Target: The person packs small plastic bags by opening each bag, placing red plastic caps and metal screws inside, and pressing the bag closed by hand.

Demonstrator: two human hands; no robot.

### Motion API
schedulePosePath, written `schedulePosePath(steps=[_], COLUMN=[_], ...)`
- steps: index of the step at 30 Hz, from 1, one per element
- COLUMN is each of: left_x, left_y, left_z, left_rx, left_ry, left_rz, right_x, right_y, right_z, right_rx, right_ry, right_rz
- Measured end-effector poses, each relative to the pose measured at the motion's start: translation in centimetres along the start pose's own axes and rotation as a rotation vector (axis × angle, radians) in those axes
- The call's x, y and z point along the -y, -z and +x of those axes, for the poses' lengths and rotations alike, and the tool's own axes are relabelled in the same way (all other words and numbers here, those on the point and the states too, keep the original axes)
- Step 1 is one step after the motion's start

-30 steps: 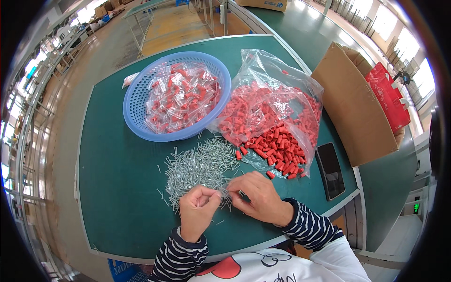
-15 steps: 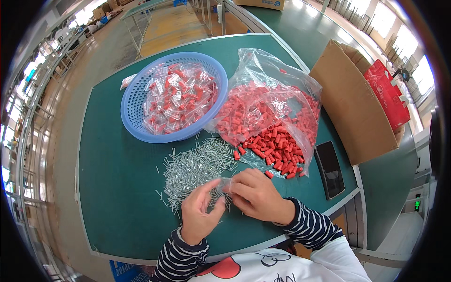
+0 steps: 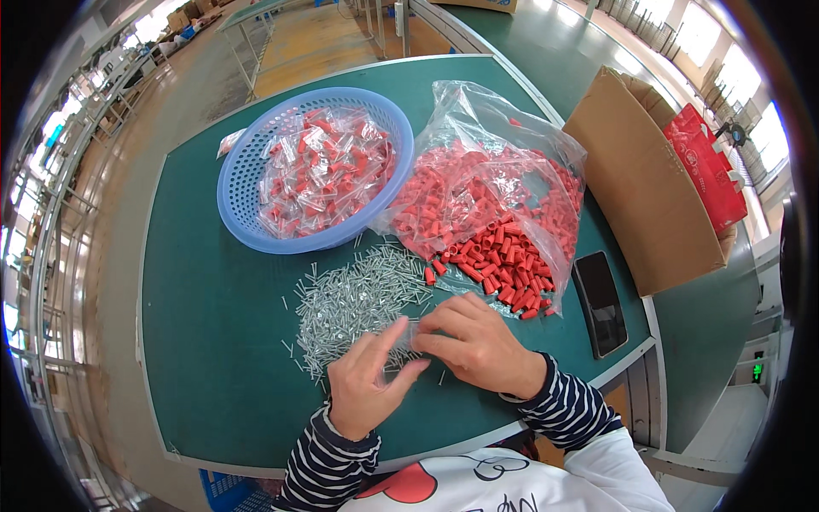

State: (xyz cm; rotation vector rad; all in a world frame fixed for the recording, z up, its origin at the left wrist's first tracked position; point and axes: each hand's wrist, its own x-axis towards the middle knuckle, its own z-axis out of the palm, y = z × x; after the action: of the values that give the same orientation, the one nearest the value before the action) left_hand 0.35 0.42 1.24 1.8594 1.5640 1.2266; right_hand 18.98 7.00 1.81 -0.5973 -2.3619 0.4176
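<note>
A small clear plastic bag (image 3: 406, 336) is pinched in the fingers of my right hand (image 3: 482, 348), over the near right edge of a heap of screws (image 3: 345, 299). My left hand (image 3: 365, 388) is beside it, thumb and index finger spread apart, the index fingertip at the bag's left side. What the bag contains, if anything, I cannot make out. Beyond my right hand, red ribbed plastic caps (image 3: 512, 269) spill from a large clear bag (image 3: 478, 119). A blue perforated basket (image 3: 239, 192) behind the screws holds several small filled bags (image 3: 324, 171) with red caps inside.
A black phone (image 3: 600, 303) lies near the right edge of the green table (image 3: 222, 358). Past that edge stands an open cardboard box (image 3: 636, 188) with a red bag (image 3: 704, 166) at its far side. A small packet (image 3: 229, 142) lies left of the basket.
My left thumb has moved to the right, toward the small bag. My right hand has shifted slightly right, still pinching the bag. The whole view has shifted a little.
</note>
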Motion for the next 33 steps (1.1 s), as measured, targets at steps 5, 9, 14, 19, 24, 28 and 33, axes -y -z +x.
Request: schedulePosePath(steps=[5, 9, 14, 19, 24, 28, 33], left_x=[0.7, 0.7, 0.8, 1.0, 0.9, 1.0, 0.7], left_y=[0.1, 0.1, 0.7, 1.2, 1.4, 1.2, 1.1], left_z=[-0.1, -0.1, -0.3, -0.2, -0.3, -0.4, -0.1], left_rx=[0.039, 0.053, -0.022, -0.155, -0.189, -0.182, -0.179], left_ry=[-0.09, -0.073, -0.015, 0.076, 0.112, 0.106, 0.098], left_rz=[0.048, -0.028, -0.096, -0.121, -0.143, -0.164, -0.173], right_x=[0.4, 0.3, 0.0, -1.3, -0.6, -0.3, 0.3], right_y=[0.4, 0.6, 1.0, 0.4, -1.0, -1.4, -1.5], right_z=[0.2, 0.1, 0.7, -0.4, -0.6, -0.3, 0.1], right_rx=[0.078, 0.115, -0.016, -0.013, 0.157, 0.233, 0.325], right_ry=[0.031, 0.027, -0.047, -0.219, -0.197, -0.191, -0.147], right_rz=[0.03, 0.062, 0.164, 0.034, -0.061, -0.108, -0.216])
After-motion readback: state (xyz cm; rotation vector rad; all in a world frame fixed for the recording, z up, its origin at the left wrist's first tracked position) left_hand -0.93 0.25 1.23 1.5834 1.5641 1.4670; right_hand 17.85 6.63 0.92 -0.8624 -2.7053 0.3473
